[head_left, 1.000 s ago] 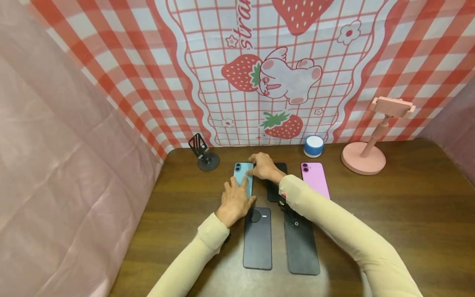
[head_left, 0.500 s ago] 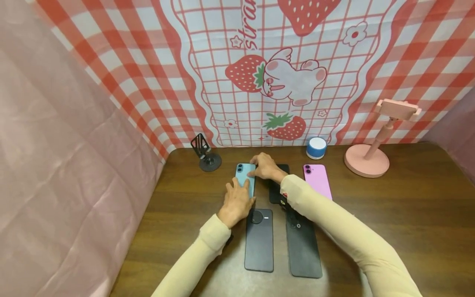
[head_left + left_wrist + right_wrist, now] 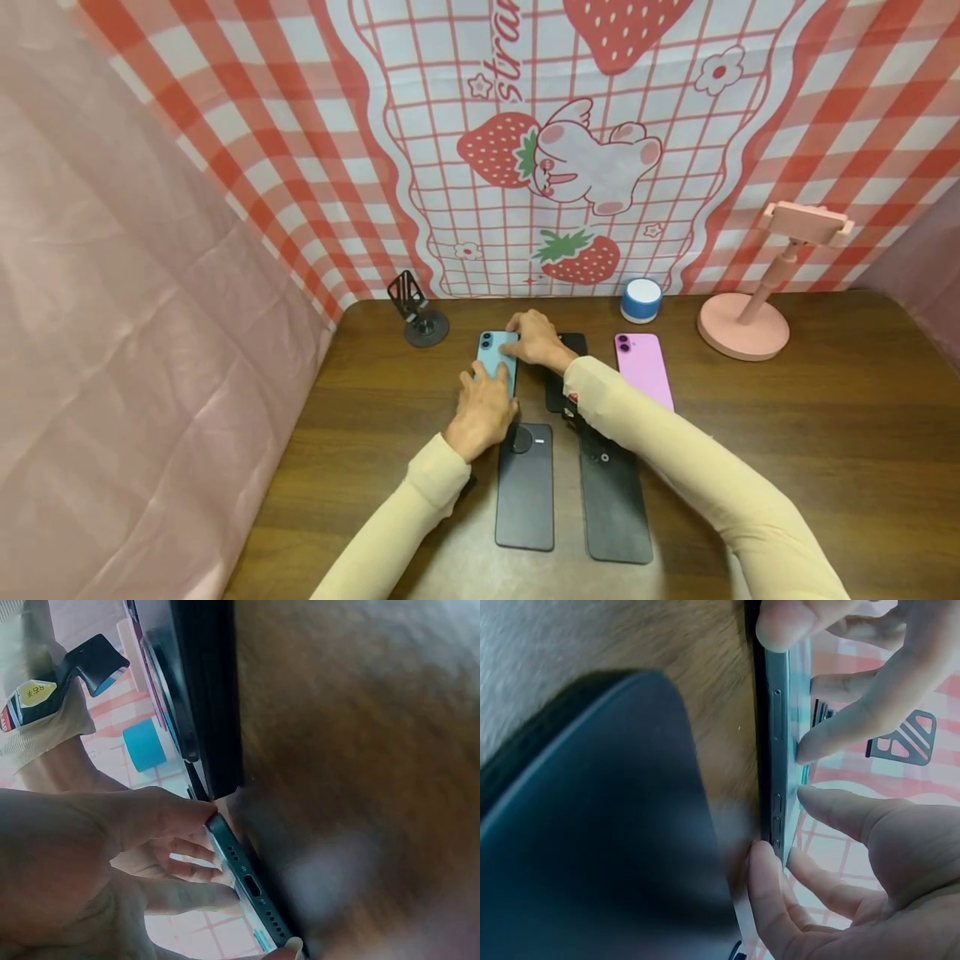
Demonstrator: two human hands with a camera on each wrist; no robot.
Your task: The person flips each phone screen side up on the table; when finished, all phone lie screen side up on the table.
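Observation:
A light blue phone (image 3: 491, 344) lies back side up near the far edge of the table, its camera at the far left corner. My left hand (image 3: 482, 412) grips its near end; in the left wrist view the thumb is at one corner of the port edge (image 3: 251, 885) and a fingertip at the other. My right hand (image 3: 537, 339) holds the far right corner; in the right wrist view its thumb touches the back and a finger lies at the side edge (image 3: 778, 750). A black phone (image 3: 555, 392) is partly hidden under the right forearm.
A pink phone (image 3: 643, 367) lies to the right. Nearer are a dark grey phone (image 3: 525, 500) and a larger black phone (image 3: 617, 512). Along the back stand a black phone stand (image 3: 426, 328), a blue and white round container (image 3: 641, 302) and a pink stand (image 3: 742, 327).
The head view has shifted slightly. Both hands stay at the blue phone with little movement, and the left fingers shift a little on its back.

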